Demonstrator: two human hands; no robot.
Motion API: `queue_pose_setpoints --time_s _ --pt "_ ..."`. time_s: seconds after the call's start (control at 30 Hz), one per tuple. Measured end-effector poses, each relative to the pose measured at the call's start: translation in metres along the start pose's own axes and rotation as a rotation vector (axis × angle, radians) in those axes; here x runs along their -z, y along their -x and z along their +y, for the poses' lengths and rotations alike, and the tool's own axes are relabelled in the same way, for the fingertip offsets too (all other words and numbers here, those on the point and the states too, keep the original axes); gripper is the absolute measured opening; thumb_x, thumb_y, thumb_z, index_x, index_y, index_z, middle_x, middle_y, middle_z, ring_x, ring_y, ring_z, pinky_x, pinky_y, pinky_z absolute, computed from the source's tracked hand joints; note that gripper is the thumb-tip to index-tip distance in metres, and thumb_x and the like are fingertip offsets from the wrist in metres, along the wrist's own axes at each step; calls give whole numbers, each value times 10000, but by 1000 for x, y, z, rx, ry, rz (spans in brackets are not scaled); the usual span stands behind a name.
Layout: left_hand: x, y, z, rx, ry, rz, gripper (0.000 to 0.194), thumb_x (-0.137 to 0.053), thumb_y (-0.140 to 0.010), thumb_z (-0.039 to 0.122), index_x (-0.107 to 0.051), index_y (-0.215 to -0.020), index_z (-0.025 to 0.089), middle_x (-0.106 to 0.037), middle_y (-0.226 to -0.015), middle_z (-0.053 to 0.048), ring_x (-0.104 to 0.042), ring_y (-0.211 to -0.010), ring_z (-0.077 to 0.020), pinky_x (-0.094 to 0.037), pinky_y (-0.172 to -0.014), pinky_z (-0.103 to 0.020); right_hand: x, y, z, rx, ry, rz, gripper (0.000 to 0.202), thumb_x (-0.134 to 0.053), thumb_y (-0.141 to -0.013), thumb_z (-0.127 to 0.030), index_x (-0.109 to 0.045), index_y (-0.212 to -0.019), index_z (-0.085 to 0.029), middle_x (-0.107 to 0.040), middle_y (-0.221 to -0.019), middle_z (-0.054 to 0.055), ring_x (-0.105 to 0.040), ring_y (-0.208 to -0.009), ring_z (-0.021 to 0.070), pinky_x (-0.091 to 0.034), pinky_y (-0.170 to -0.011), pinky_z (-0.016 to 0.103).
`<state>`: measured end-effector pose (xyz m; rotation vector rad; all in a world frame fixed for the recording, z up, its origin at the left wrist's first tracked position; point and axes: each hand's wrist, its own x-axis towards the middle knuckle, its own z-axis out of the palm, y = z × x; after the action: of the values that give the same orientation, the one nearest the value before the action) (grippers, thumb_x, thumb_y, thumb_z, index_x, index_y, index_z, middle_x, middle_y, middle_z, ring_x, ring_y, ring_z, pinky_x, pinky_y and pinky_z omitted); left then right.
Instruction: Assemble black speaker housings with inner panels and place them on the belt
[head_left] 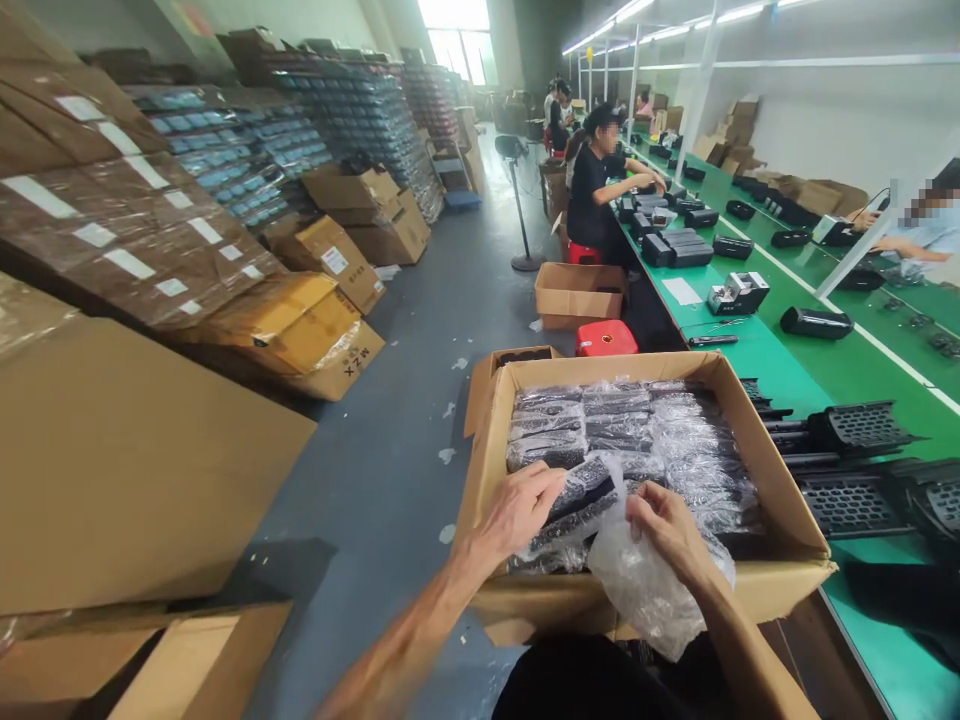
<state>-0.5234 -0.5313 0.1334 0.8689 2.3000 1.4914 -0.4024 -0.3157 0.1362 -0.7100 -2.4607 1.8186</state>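
An open cardboard box (487,500) in front of me holds rows of black parts in clear plastic wrapping (619,432). Over its near side, my left hand (527,505) is closed at the end of a plastic-wrapped black part (589,498), which lies tilted above the others. My right hand (667,525) pinches a crumpled clear plastic bag (649,595) that hangs over the box's near edge. Whether this bag is joined to the part's wrapping I cannot tell. The fingertips of my left hand are partly hidden.
Black perforated housings (855,428) lie on the green workbench (795,375) at right. Beyond the box are a red stool (606,338) and another carton (577,290). A co-worker (600,190) sits farther along the bench. Stacked cartons (300,330) line the left side.
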Motion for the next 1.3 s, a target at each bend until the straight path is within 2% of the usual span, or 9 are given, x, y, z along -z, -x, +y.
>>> queue_pose_setpoints --time_s 0.13,0.27,0.4,0.57,0.77,0.93,1.0,1.13,1.3 --pt "0 6 -4 -178 -150 -96 275 -563 -983 335 -821 -1031 253 -643 -792 -52 -578 -722 -188 -438 -722 -287 0 1 7 40 53 4 341 -633 -806 -544 -584 -690 -227 -584 -642 -5 -503 -601 178 -391 -577 292" --pt "-2 9 -5 -293 -234 -88 292 -533 -1010 287 -816 -989 220 -604 -738 -43 -559 -666 -163 -418 -650 -282 3 -4 9 138 -16 75 452 -686 -804 -601 -702 -1053 -224 -724 -943 53 -615 -776 225 -473 -698 326" --pt "-1 13 0 -523 -405 -77 278 -525 -996 215 -802 -1012 237 -555 -669 -24 -484 -598 -160 -364 -590 -313 19 -29 9 11 -57 148 521 -556 -854 -698 -707 -848 -199 -720 -883 75 -629 -899 279 -476 -803 377" --pt "-5 20 -2 -883 -418 -113 308 -593 -921 163 -759 -1153 280 -520 -592 0 -435 -546 -174 -312 -525 -337 29 -46 -1 -65 -58 -294 507 -643 -813 -688 -639 -670 -203 -645 -715 10 -541 -677 186 -416 -668 307" --pt "0 32 -5 -827 -378 -281 220 -674 -923 388 -776 -1075 267 -566 -636 -20 -499 -583 -174 -392 -557 -333 20 -30 5 209 15 -171 434 -613 -896 -615 -682 -815 -195 -555 -648 -28 -450 -599 141 -328 -590 269" --pt "19 8 -14 -526 -330 112 290 -564 -995 402 -726 -1149 217 -682 -1004 -99 -647 -944 -237 -556 -825 -402 15 -13 16 347 73 58 378 -573 -973 -548 -755 -958 -216 -723 -810 35 -630 -722 211 -458 -656 297" --pt "24 -8 -22 -436 -386 104 234 -590 -987 310 -713 -1162 216 -691 -1096 -90 -666 -1010 -222 -575 -878 -390 13 -9 16 381 47 93 344 -577 -981 -525 -765 -978 -236 -772 -933 55 -696 -857 251 -517 -751 323" --pt "27 -27 -35 -618 -527 -5 178 -609 -993 240 -729 -1116 193 -735 -1010 -66 -692 -893 -190 -599 -803 -340 11 -5 16 361 8 133 328 -582 -978 -525 -778 -985 -262 -794 -1051 69 -730 -1003 288 -563 -885 381" --pt "33 -29 -23 -798 -651 101 232 -586 -989 156 -710 -1178 207 -730 -1181 -110 -647 -1026 -221 -594 -851 -376 23 -6 21 306 107 123 345 -617 -939 -518 -803 -1050 -249 -713 -1328 113 -652 -1250 349 -502 -1073 511"
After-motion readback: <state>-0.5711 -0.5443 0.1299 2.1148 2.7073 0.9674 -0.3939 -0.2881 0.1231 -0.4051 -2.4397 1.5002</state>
